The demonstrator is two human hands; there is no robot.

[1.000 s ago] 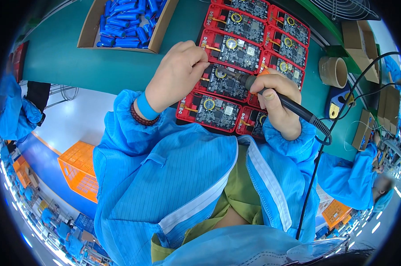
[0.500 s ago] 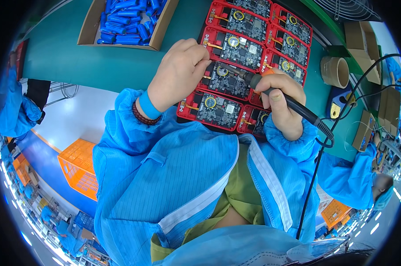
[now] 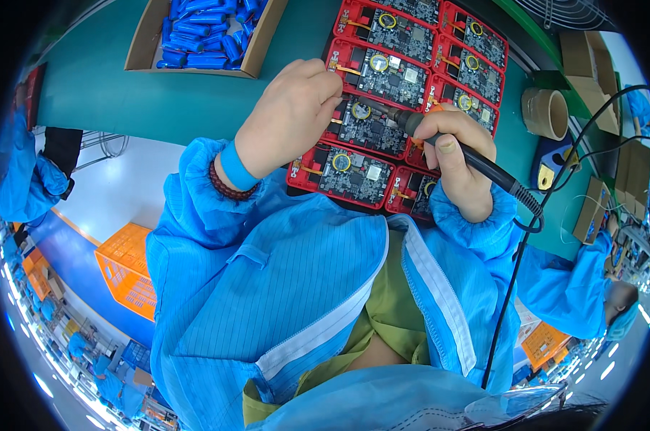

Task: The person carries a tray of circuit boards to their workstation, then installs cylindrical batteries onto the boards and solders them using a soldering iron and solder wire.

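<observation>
My right hand [image 3: 460,154] grips a black-handled soldering iron [image 3: 489,169] in a closed hold. Its metal tip points left, over the upper edge of a dark circuit board [image 3: 374,135] in a red case, close to a round coin cell [image 3: 361,110]. At that case's left side my left hand [image 3: 289,115] is closed, thumb and forefinger pinched together. Whatever sits between those fingertips is too small to make out. Nearer to me lies another red case with a board [image 3: 354,179], an orange ribbon cable at its left.
More red cases with boards [image 3: 404,39] stand in rows beyond. A cardboard box [image 3: 257,57] of blue cylindrical cells is at the far left. At right are a cardboard ring [image 3: 544,113], a blue soldering stand [image 3: 548,172] and the iron's cable [image 3: 515,266]. A co-worker's sleeve [image 3: 562,287] shows at right.
The soldering iron and my right hand have shifted slightly up and away from me. My left hand has moved very little and keeps its pinch.
</observation>
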